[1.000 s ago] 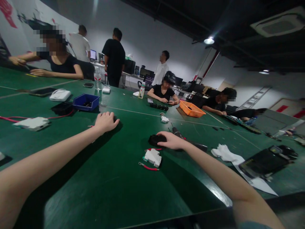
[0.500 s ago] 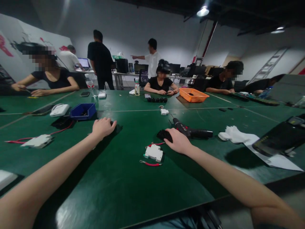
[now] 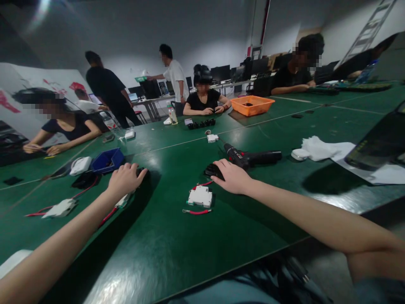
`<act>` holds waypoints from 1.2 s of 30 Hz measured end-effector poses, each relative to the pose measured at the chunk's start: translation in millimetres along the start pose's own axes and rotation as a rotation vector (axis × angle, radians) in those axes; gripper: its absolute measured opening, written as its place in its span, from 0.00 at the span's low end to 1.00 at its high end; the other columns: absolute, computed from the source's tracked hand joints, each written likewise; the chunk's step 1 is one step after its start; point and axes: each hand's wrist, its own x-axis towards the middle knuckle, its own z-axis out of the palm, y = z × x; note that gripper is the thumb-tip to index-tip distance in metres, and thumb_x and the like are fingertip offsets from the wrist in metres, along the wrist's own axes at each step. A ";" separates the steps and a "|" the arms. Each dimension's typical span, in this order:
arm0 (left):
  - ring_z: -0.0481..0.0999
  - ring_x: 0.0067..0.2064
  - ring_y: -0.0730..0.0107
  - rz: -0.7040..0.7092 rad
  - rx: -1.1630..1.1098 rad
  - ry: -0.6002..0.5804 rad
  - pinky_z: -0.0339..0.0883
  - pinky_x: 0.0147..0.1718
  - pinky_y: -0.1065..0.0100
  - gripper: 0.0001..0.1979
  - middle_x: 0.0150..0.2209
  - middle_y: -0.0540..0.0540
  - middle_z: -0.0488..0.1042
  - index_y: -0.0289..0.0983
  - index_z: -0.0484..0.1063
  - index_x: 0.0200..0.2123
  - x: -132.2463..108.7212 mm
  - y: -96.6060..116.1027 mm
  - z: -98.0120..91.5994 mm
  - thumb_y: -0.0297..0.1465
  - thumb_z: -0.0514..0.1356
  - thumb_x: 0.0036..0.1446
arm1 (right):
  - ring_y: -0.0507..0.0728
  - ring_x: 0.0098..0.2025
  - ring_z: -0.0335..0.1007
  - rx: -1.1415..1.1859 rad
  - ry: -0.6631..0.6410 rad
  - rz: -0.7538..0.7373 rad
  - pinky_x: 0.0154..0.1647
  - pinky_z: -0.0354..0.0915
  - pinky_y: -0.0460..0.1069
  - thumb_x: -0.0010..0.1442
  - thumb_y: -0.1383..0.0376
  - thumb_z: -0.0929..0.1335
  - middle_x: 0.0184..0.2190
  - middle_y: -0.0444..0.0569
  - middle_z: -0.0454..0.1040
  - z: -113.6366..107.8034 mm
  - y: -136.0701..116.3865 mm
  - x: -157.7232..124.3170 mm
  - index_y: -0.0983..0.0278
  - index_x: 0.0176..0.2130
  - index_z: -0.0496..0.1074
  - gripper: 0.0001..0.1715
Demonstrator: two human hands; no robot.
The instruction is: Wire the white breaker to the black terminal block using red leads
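Closest to you on the bare green tabletop (image 3: pixel 164 253) lies a short red cable with metal ring ends (image 3: pixel 196 212), and just beyond it a white plastic block-shaped module (image 3: pixel 200 196), both nearer your right hand (image 3: pixel 233 177) than your left hand (image 3: pixel 122 182). Your right hand drapes over a black, rounded, ridged piece (image 3: pixel 213 170), thumb set apart from fingers lying close together; your left hand curls over a small black piece (image 3: pixel 139 171), fingers bent and side by side, thumb reaching out past it. Beyond your right hand, just beside it, lies the black cordless drill with red accents (image 3: pixel 243 157); to your left sits the open blue plastic bin (image 3: pixel 109 161), and farther off the orange plastic tray (image 3: pixel 252 105). What has changed in the last second is mostly your view, which has swung and tilted; both hands have stayed at their black pieces, so the handling seems to have advanced little. Your palms hide most of both pieces, so I cannot tell whether you grip or merely cover them. Your left forearm partly blocks another white module (image 3: pixel 123 201), and a white object (image 3: pixel 15 261) is cut off at lower left.
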 end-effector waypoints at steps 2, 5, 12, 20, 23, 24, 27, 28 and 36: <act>0.72 0.52 0.41 0.014 0.009 -0.005 0.66 0.47 0.50 0.36 0.49 0.31 0.73 0.33 0.71 0.53 -20.9 -8.2 -2.3 0.53 0.39 0.64 | 0.68 0.51 0.72 0.015 -0.007 0.011 0.49 0.70 0.62 0.68 0.47 0.60 0.57 0.62 0.67 1.7 -0.4 -0.3 0.66 0.62 0.61 0.34; 0.74 0.49 0.44 0.043 -0.018 -0.069 0.68 0.45 0.50 0.31 0.46 0.33 0.74 0.35 0.73 0.49 -58.3 -20.2 3.3 0.51 0.42 0.64 | 0.70 0.52 0.71 0.053 -0.014 0.021 0.49 0.69 0.64 0.67 0.46 0.60 0.58 0.63 0.66 5.2 0.3 0.2 0.64 0.63 0.62 0.34; 0.66 0.62 0.52 0.105 -0.307 -0.003 0.61 0.61 0.53 0.29 0.61 0.38 0.67 0.39 0.63 0.62 -102.5 -35.0 30.3 0.47 0.42 0.66 | 0.72 0.55 0.69 0.101 -0.029 0.021 0.51 0.68 0.66 0.67 0.46 0.59 0.58 0.62 0.66 8.6 2.8 2.1 0.62 0.63 0.62 0.34; 0.59 0.67 0.56 0.221 -0.434 -0.057 0.53 0.66 0.54 0.31 0.67 0.42 0.61 0.40 0.58 0.67 -99.0 -33.7 27.6 0.48 0.43 0.66 | 0.73 0.56 0.68 0.085 -0.033 0.021 0.52 0.67 0.66 0.68 0.47 0.58 0.58 0.63 0.66 7.9 0.1 2.2 0.64 0.63 0.61 0.34; 0.66 0.61 0.56 0.214 -0.421 -0.001 0.59 0.62 0.55 0.28 0.60 0.40 0.69 0.38 0.65 0.61 -87.1 -34.1 23.4 0.45 0.42 0.67 | 0.72 0.56 0.68 0.068 -0.038 0.020 0.52 0.68 0.66 0.69 0.47 0.58 0.58 0.63 0.66 6.2 -1.2 2.7 0.65 0.63 0.62 0.33; 0.67 0.60 0.56 0.204 -0.408 0.033 0.60 0.61 0.55 0.27 0.58 0.39 0.70 0.37 0.66 0.59 -82.8 -34.9 22.2 0.44 0.42 0.67 | 0.72 0.55 0.69 0.063 -0.039 0.022 0.52 0.69 0.66 0.69 0.48 0.58 0.58 0.63 0.66 5.7 -1.4 2.7 0.65 0.63 0.62 0.33; 0.65 0.61 0.53 0.158 -0.332 0.127 0.58 0.60 0.53 0.27 0.59 0.38 0.68 0.38 0.66 0.59 -73.7 -38.2 21.4 0.44 0.44 0.66 | 0.71 0.55 0.69 0.064 -0.042 0.024 0.51 0.70 0.65 0.69 0.47 0.57 0.58 0.62 0.66 4.8 -1.2 2.6 0.64 0.63 0.61 0.33; 0.63 0.63 0.51 0.134 -0.306 0.144 0.57 0.61 0.52 0.27 0.60 0.39 0.67 0.39 0.65 0.60 -72.2 -39.7 22.6 0.45 0.44 0.66 | 0.70 0.55 0.69 0.069 -0.041 0.026 0.51 0.70 0.65 0.69 0.47 0.57 0.58 0.62 0.66 4.8 -0.9 2.7 0.63 0.63 0.61 0.33; 0.60 0.66 0.54 0.072 -0.493 0.053 0.54 0.65 0.53 0.32 0.64 0.37 0.61 0.37 0.59 0.65 -47.5 -52.4 55.2 0.49 0.42 0.66 | 0.70 0.57 0.67 0.058 -0.004 0.010 0.56 0.66 0.66 0.68 0.47 0.60 0.57 0.61 0.67 6.5 3.0 4.4 0.63 0.62 0.63 0.32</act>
